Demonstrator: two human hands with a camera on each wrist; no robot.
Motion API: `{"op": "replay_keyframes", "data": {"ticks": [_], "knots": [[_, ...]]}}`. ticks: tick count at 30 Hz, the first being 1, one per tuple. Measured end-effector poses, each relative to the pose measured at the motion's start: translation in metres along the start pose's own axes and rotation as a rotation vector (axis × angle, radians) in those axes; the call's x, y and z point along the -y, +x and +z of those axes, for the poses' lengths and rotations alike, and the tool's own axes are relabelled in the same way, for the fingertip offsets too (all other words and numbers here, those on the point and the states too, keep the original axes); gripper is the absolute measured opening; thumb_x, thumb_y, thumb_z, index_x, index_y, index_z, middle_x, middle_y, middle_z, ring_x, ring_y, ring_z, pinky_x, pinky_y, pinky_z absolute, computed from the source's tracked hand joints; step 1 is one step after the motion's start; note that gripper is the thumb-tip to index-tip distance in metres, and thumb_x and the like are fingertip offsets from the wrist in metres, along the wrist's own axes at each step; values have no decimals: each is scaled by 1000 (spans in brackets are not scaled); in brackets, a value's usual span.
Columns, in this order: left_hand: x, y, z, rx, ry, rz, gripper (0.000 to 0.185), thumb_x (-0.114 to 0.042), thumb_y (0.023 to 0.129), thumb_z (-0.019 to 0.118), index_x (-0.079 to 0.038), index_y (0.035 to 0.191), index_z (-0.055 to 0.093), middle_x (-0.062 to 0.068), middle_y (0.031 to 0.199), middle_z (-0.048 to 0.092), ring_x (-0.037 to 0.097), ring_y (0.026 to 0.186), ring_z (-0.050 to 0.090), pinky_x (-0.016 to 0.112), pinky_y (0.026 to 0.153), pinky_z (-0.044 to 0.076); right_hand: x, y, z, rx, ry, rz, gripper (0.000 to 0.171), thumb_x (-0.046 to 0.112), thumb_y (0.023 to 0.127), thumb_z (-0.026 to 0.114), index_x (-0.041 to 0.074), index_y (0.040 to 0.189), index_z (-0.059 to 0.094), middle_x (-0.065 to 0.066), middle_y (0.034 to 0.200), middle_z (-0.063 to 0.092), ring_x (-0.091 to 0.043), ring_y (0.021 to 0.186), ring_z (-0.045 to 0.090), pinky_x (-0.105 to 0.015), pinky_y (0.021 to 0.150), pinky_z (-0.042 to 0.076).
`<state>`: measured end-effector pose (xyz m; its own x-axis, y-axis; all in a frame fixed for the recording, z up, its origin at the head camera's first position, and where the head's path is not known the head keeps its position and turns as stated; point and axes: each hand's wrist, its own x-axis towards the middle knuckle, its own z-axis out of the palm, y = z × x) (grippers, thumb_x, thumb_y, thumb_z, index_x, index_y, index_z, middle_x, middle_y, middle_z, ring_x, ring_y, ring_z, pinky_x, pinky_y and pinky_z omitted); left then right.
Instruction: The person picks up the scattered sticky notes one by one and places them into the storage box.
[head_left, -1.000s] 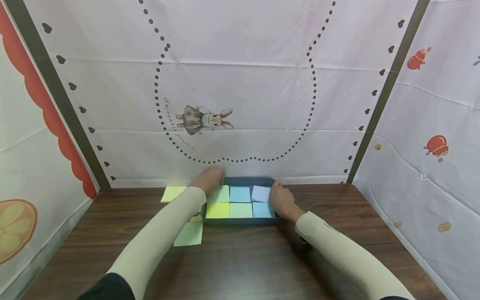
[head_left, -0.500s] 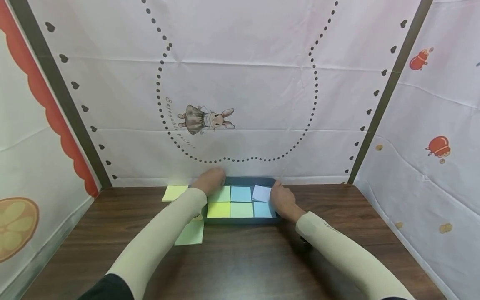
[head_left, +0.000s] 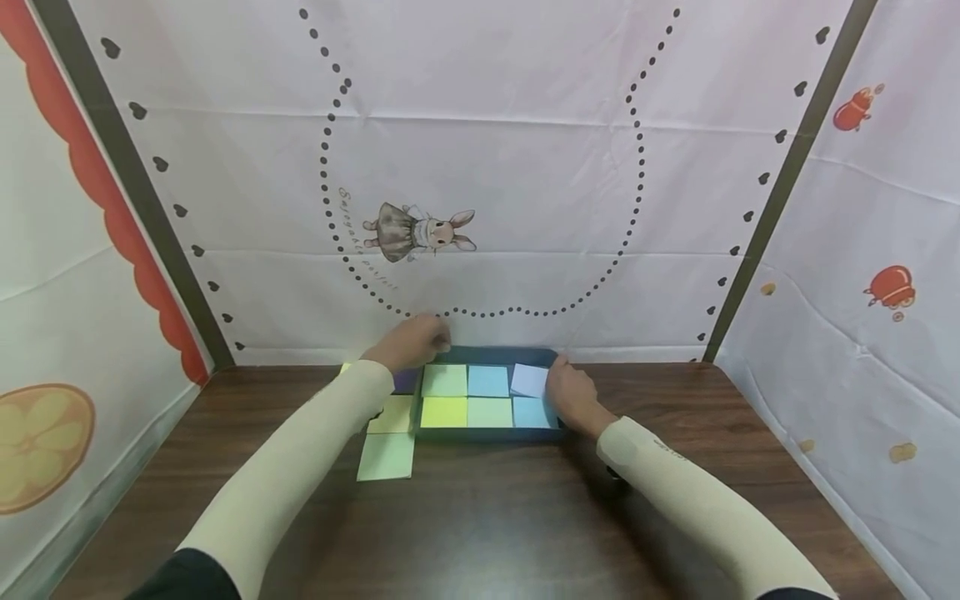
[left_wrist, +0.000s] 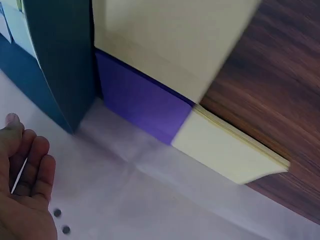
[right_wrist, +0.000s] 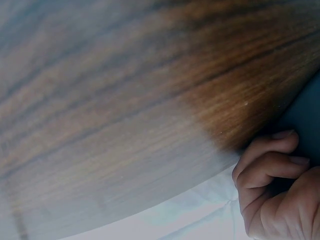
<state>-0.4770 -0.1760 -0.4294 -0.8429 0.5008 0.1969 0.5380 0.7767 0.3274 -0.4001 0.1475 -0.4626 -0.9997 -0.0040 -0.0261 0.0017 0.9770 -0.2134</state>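
A dark teal tray (head_left: 487, 434) stands at the back of the wooden table and holds several square note pads in green, blue, lavender and yellow. My left hand (head_left: 411, 340) hovers over the tray's back left corner. In the left wrist view that left hand (left_wrist: 25, 190) has relaxed fingers and holds nothing, close to the tray wall (left_wrist: 65, 65). My right hand (head_left: 572, 393) grips the tray's right edge. Its fingers (right_wrist: 270, 165) curl against the dark tray side (right_wrist: 306, 120).
Left of the tray lie a purple pad (head_left: 405, 382), a yellow pad (head_left: 392, 414) and a light green pad (head_left: 386, 456). The purple pad (left_wrist: 145, 102) and a yellow pad (left_wrist: 230, 150) sit against the white cloth back wall. Cloth walls close in the table on three sides.
My left hand has lifted a little up and back from the tray's corner, and the purple pad beside the tray now shows. The right hand has stayed at the tray's right edge.
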Motion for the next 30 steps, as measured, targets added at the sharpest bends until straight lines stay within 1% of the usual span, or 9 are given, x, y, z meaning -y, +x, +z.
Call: {"op": "replay_keyframes", "data": {"ticks": [4,7,12,15,18,22,23,26,30], "knots": [[-4,-18,-19,-25,15,-24,13,-3,101,76,-3,113,81,14,111,79,33,105,74,54,102,62,-1,0,0,-9,-13,-22,37,13,118,52,-13,145,47,-18,90,69,-28,75,74,-45,81,71],[-8,-35,-35,-29,31,-86,15,-1,99,80,-2,114,80,14,110,79,31,102,73,53,103,62,-2,0,-1,-23,-33,-44,37,12,118,51,-14,143,48,-18,89,69,-28,75,74,-44,77,71],[9,-56,-46,-4,134,-143,8,0,101,78,-2,109,77,12,101,77,27,93,69,51,94,62,-1,0,-5,-30,-42,-47,37,12,118,52,-14,143,48,-18,88,69,-28,74,74,-43,76,71],[30,-66,-47,4,169,-142,7,4,99,77,-2,103,75,11,96,74,27,89,68,50,88,63,-4,4,-3,-37,-37,-46,38,13,118,51,-14,144,47,-18,88,69,-28,74,74,-43,75,70],[52,-75,-45,8,160,-116,13,9,94,77,-3,98,75,10,91,73,26,85,69,49,84,63,-5,5,-5,-30,-22,-40,38,12,117,50,-14,145,47,-18,88,69,-28,73,73,-43,74,70],[83,-81,-34,7,141,-92,14,8,92,81,-5,95,76,8,89,73,25,82,69,46,80,65,-4,5,-8,-8,18,-27,39,12,116,51,-15,145,46,-19,87,68,-29,71,73,-44,70,69],[89,-83,-31,6,141,-104,14,6,91,83,-5,96,77,7,89,73,24,83,70,46,81,65,-4,5,-8,-7,17,-30,39,11,116,52,-15,145,46,-20,87,69,-29,71,73,-44,69,69],[93,-88,-28,24,146,-145,14,4,91,84,-4,99,77,7,93,75,24,87,72,49,84,67,-7,9,-2,-16,-7,-46,39,13,116,54,-15,142,47,-19,87,69,-29,71,72,-43,67,68],[78,-97,-30,60,132,-194,13,7,92,79,-3,99,74,10,94,72,27,87,70,49,83,65,-10,13,8,-34,-38,-67,37,12,115,55,-15,140,50,-18,85,69,-29,70,72,-42,66,67]]}}
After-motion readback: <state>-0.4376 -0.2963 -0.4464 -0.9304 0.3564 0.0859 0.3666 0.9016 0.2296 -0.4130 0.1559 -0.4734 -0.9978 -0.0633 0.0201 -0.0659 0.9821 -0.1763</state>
